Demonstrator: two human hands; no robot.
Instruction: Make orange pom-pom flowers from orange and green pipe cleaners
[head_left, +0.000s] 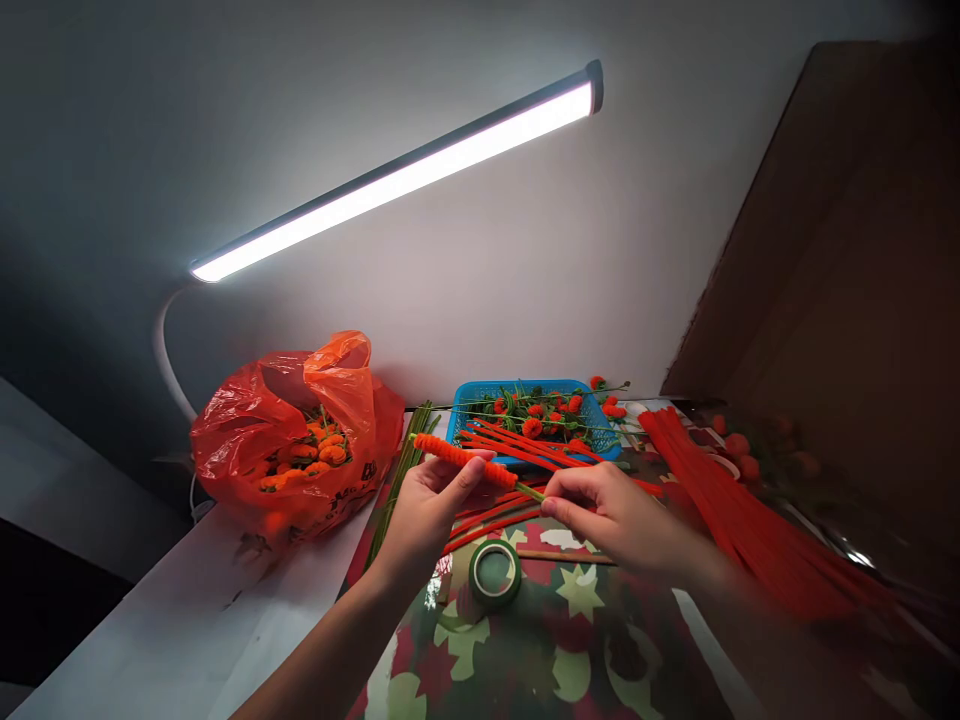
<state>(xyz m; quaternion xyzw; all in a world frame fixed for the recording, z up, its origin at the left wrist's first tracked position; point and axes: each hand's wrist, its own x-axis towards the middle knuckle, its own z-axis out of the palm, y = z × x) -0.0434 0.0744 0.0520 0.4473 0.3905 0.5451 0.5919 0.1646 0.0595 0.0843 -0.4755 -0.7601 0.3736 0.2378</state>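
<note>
Between my two hands is an orange fuzzy pipe-cleaner coil (461, 458), wound in a long spiral around a green stem (530, 491). My left hand (439, 500) is closed on the coil, thumb along its near side. The fingers of my right hand (592, 505) pinch the bare green stem at the coil's right end. Below them, a roll of green tape (495, 573) lies on the patterned mat (540, 650). Loose red-orange pipe cleaners (487, 522) spread behind and under my hands.
A blue basket (459, 420) of orange flowers with green stems stands at the back. An orange plastic bag (247, 400) of orange flower heads sits left, beside green stems (394, 490). A red pipe-cleaner bundle (739, 510) lies right. A lit lamp (405, 180) hangs above.
</note>
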